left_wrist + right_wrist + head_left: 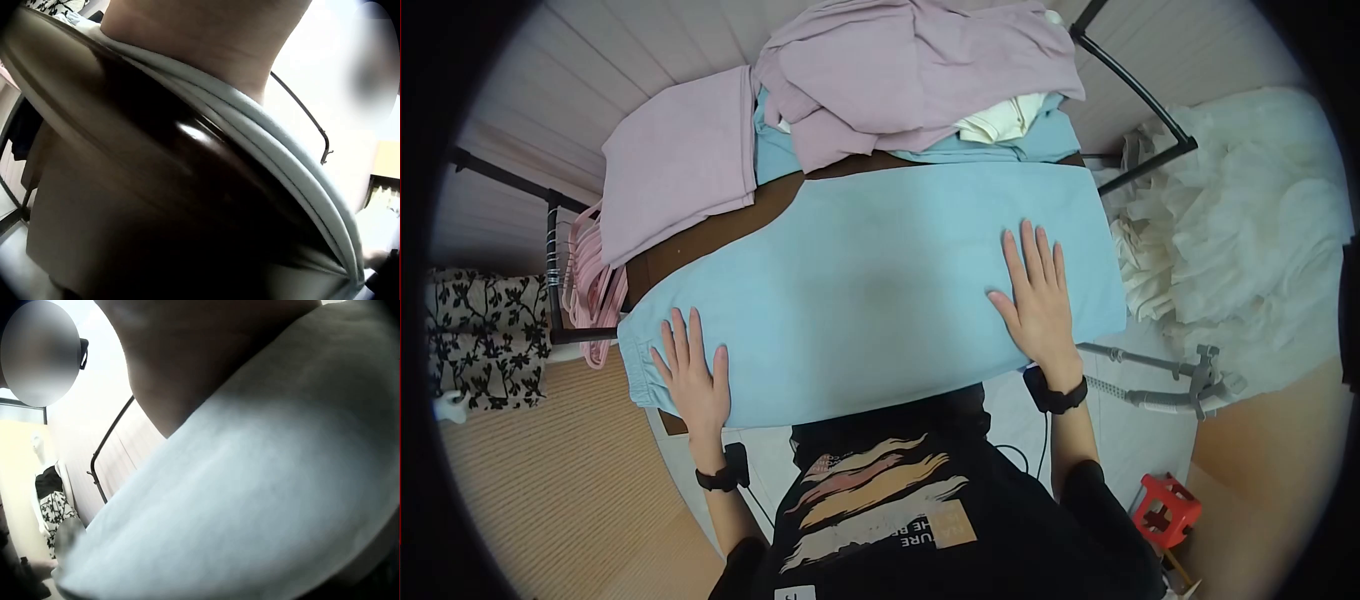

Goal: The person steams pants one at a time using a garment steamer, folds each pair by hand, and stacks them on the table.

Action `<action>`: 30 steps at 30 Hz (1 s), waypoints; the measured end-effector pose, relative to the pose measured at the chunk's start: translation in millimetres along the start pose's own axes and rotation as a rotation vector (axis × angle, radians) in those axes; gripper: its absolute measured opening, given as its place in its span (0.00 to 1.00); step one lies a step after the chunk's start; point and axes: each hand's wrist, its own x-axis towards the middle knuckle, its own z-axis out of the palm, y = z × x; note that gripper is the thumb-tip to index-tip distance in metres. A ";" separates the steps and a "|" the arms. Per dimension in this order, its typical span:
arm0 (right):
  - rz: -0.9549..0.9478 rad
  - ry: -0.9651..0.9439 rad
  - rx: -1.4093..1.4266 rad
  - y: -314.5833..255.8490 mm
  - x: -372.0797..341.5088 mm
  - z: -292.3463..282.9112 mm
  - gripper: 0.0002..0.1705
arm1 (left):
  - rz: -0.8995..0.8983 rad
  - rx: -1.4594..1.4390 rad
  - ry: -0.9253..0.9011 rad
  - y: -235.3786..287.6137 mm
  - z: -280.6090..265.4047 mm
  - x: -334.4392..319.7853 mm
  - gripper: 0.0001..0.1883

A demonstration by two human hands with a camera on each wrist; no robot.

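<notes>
Light blue trousers (pixel 850 290) lie spread flat and folded lengthwise over the brown table (pixel 690 245), their gathered elastic edge (pixel 643 365) at the left end. My left hand (pixel 695 385) rests on the cloth beside that elastic, fingers straight and slightly spread. Farther right, my right hand (pixel 1040 305) lies flat on the trousers with its fingers extended and thumb out to the side. Neither hand grips anything. In the left wrist view the cloth's edge (pixel 275 150) hangs over the dark table rim; pale blue cloth (pixel 219 506) fills much of the right wrist view.
Behind the trousers sit a folded pink garment (pixel 685 150) and a heap of pink clothes (pixel 920 70) over blue and cream ones. Pink hangers (pixel 585 270) hang on a black rack at left. White ruffled fabric (pixel 1240 240), a grey steamer pole (pixel 1140 360) and a red stool (pixel 1168 510) stand at right.
</notes>
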 end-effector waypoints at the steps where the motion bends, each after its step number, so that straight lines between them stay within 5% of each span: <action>1: 0.007 0.025 0.024 -1.6 -2.1 -0.2 0.44 | 0.015 0.000 0.000 -0.7 0.4 -0.4 0.34; 9: -0.003 0.180 0.001 6.1 -3.9 12.2 0.41 | 0.005 -0.003 0.035 -7.1 10.7 -4.2 0.32; 13: 0.114 0.263 0.086 9.0 -51.5 -26.4 0.42 | 0.009 0.033 0.044 -24.7 28.0 -5.8 0.31; 17: 0.696 1.049 0.023 48.4 -148.7 -30.6 0.52 | 0.009 0.044 0.049 -20.8 27.9 -3.9 0.31; 20: 0.962 1.306 -0.270 84.9 -225.0 -40.9 0.53 | -0.016 0.100 0.045 -19.6 27.8 -3.1 0.31; 24: 1.129 1.251 -0.197 145.5 -286.9 -0.1 0.49 | -0.021 0.101 0.046 -17.6 27.2 -2.5 0.31; 26: 1.071 1.020 0.559 160.1 -301.1 6.0 0.42 | -0.041 0.085 0.052 -18.4 25.7 -4.6 0.31; 29: 1.209 0.893 0.265 177.9 -327.9 9.4 0.36 | 0.010 -0.005 0.082 -12.7 19.3 -8.1 0.31; 30: 1.133 0.982 0.130 197.3 -348.6 29.5 0.36 | 0.004 -0.045 0.089 -8.0 14.0 -7.7 0.32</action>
